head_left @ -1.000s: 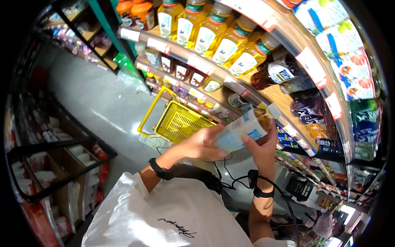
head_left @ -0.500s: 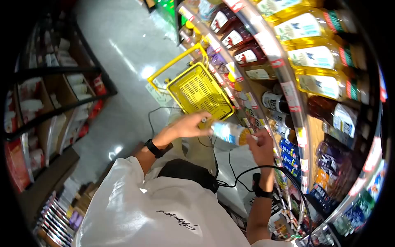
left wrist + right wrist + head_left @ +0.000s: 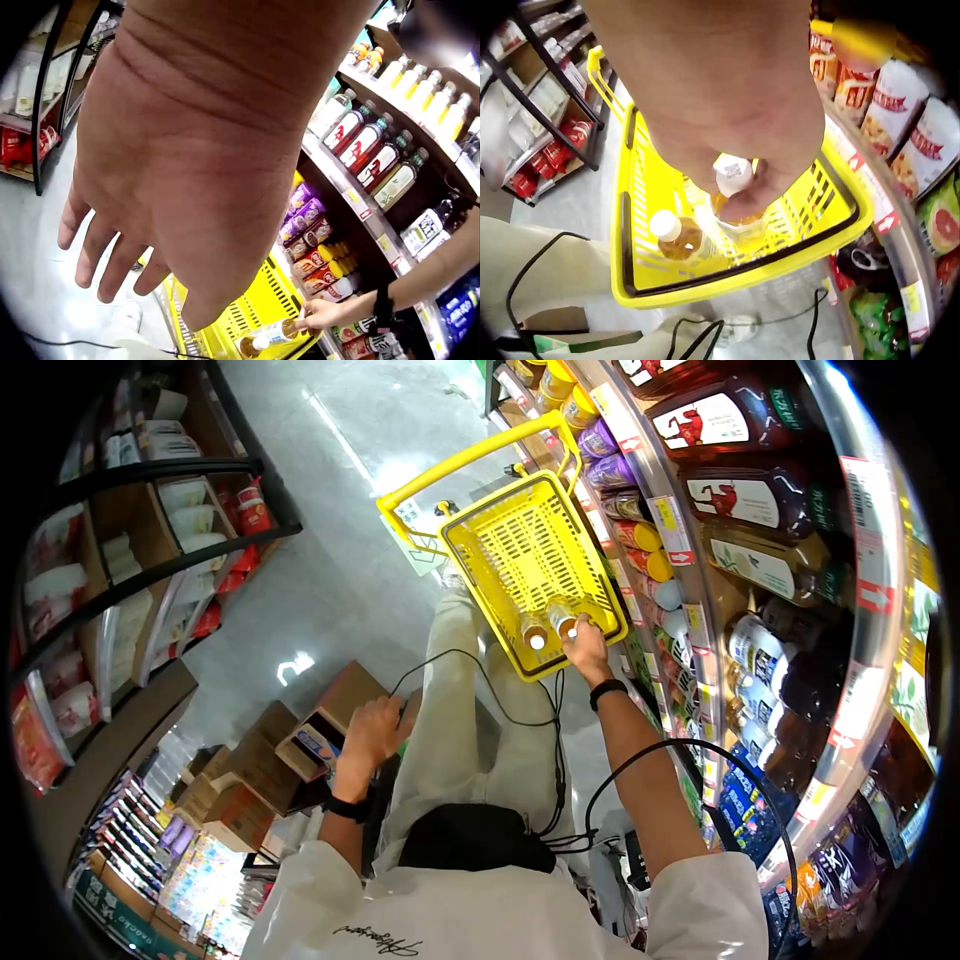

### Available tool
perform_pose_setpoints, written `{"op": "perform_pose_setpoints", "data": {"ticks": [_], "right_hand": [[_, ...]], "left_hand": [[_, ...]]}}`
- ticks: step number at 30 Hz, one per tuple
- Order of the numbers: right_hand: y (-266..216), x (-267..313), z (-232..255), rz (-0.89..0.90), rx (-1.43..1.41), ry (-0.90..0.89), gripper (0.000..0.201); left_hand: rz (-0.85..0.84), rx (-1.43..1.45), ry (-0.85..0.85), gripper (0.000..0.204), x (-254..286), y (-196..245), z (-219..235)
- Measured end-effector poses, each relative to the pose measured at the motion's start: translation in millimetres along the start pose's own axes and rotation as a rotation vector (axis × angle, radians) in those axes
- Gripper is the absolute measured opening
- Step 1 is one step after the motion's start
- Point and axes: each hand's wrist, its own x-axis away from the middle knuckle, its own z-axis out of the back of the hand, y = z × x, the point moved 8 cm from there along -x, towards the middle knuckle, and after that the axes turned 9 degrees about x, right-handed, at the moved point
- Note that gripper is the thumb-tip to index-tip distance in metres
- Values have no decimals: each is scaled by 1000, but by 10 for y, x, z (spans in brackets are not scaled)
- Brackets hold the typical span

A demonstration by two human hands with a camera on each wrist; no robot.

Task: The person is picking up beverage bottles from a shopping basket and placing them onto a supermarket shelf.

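Observation:
A yellow shopping basket (image 3: pixel 510 550) with its handle leaning outward stands low in front of me. My right hand (image 3: pixel 586 648) reaches into its near right corner and grips a bottle (image 3: pixel 562 616) of amber drink near its white cap (image 3: pixel 733 174). Beside it, a second white-capped bottle (image 3: pixel 681 238) of amber liquid stands in the basket, apart from the fingers. In the head view my left hand (image 3: pixel 375 732) hangs left of my legs, holding nothing. The left wrist view shows this hand (image 3: pixel 187 172) with spread, relaxed fingers.
Shelves of large dark-red bottles (image 3: pixel 745 502) and canned snacks (image 3: pixel 304 217) rise close on the right. Across the aisle is a rack (image 3: pixel 150 585) of packaged goods. Cardboard boxes (image 3: pixel 240 815) are at lower left. Black cables (image 3: pixel 560 750) hang before my legs.
The bottle, earlier between both hands, has gone down into the basket with my right hand. My left hand has let go and moved left. The head view has tipped down toward the basket.

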Motion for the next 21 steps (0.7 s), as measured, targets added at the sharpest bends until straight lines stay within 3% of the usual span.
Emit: {"op": "perform_pose_setpoints", "data": {"ticks": [2, 4, 8, 11, 16, 19, 21], "right_hand": [[-47, -60, -163, -24, -25, -74, 43], [-64, -89, -309, -74, -5, -48, 39], [-63, -157, -481, -84, -6, 56, 35], [-103, -172, -505, -147, 23, -30, 37], [-141, -87, -417, -179, 28, -44, 45], [-141, 67, -277, -225, -42, -16, 51], [-230, 241, -25, -222, -109, -8, 53]], "left_hand": [[-41, -17, 25, 50, 23, 8, 6], [-40, 48, -104, 48, -47, 134, -28], [-242, 120, 80, 44, -203, 331, 175], [-215, 118, 73, 44, -402, 500, 513], [-205, 67, 167, 41, -496, 594, 865], [-165, 32, 103, 38, -429, 695, 1006], [-241, 67, 123, 36, -338, 875, 1144]]}}
